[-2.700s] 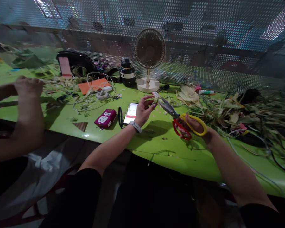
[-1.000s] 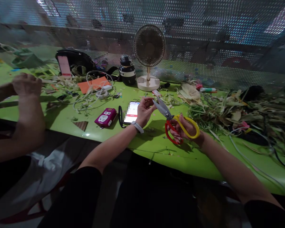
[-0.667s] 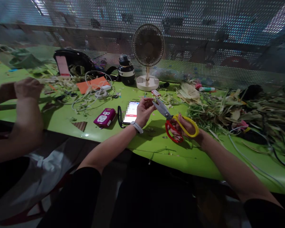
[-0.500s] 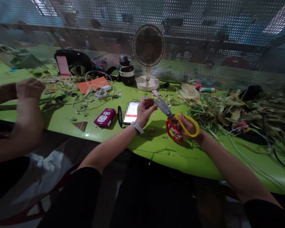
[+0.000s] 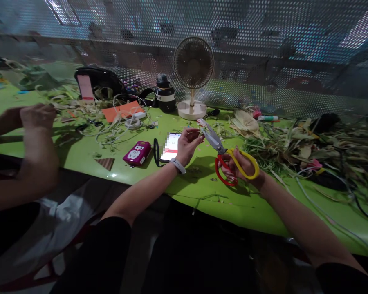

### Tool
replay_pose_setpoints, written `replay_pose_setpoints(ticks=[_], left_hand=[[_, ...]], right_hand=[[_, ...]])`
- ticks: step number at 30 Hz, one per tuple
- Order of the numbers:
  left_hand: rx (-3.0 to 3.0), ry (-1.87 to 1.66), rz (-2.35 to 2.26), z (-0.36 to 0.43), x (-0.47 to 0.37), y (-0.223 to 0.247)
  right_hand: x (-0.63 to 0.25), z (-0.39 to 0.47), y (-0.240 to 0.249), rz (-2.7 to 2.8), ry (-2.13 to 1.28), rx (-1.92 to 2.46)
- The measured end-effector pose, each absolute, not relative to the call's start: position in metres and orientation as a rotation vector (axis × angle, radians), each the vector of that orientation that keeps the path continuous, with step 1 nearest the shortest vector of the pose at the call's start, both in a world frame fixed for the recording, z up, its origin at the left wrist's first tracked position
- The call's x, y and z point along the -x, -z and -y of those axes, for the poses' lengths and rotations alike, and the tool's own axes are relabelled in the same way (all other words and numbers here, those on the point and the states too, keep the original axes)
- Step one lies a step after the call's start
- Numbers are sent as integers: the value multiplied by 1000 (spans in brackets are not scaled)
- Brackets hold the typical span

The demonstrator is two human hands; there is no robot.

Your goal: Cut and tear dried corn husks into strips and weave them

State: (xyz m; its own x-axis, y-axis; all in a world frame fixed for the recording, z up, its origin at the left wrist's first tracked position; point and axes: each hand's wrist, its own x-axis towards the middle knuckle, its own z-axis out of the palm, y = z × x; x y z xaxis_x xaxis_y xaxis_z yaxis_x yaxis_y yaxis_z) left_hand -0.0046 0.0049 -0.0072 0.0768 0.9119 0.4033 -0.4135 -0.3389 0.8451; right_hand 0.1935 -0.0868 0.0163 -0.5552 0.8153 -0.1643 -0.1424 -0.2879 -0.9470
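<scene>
My right hand (image 5: 241, 165) grips scissors (image 5: 215, 142) with one red and one yellow handle. Their grey blades point up and left, slightly apart, with the tips close to my left fingertips. My left hand (image 5: 188, 145), with a pale watch band on the wrist, is closed in a pinch. Whatever sits between its fingertips is too small to make out. Behind that hand a lit phone (image 5: 171, 148) lies on the table, partly covered by the fingers.
A green table (image 5: 159, 175) carries a magenta power socket (image 5: 137, 153), a fan (image 5: 192, 106), a black bottle (image 5: 165, 98), white cable and orange paper (image 5: 122, 111). Dried husks and green strands (image 5: 282, 143) pile up at right. Another person's hands (image 5: 38, 116) work at far left.
The view has shifted slightly, so the table items appear a little lower. My hands and the scissors keep nearly the same pose.
</scene>
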Motion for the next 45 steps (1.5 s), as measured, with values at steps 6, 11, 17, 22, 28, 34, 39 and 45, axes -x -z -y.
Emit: replay_pose_setpoints(ticks=[6,11,17,22,28,34,39,45], left_hand=[[-1259,-1508,-586,-6,4,11],[-1233,-1502,-596,-3,4,7],[-1259,-1512,-581,-6,4,9],[-1267,-1526,-566,-8,4,12],[-1289,-1520,-560,-6,4,10],[-1277,-1498,-547,-1,4,7],[-1296,-1491,-547,2,4,5],[-1328,-1468,-554,2,5,5]], right_hand=[[-192,88,-18,1258,-1932,901],[-193,88,-20,1249,-1949,832],[-196,88,-19,1288,-1932,868],[-195,89,-19,1331,-1927,895],[-197,87,-18,1290,-1940,889],[-198,87,-16,1304,-1970,838],[-197,87,-18,1308,-1974,818],[-196,87,-22,1318,-1995,829]])
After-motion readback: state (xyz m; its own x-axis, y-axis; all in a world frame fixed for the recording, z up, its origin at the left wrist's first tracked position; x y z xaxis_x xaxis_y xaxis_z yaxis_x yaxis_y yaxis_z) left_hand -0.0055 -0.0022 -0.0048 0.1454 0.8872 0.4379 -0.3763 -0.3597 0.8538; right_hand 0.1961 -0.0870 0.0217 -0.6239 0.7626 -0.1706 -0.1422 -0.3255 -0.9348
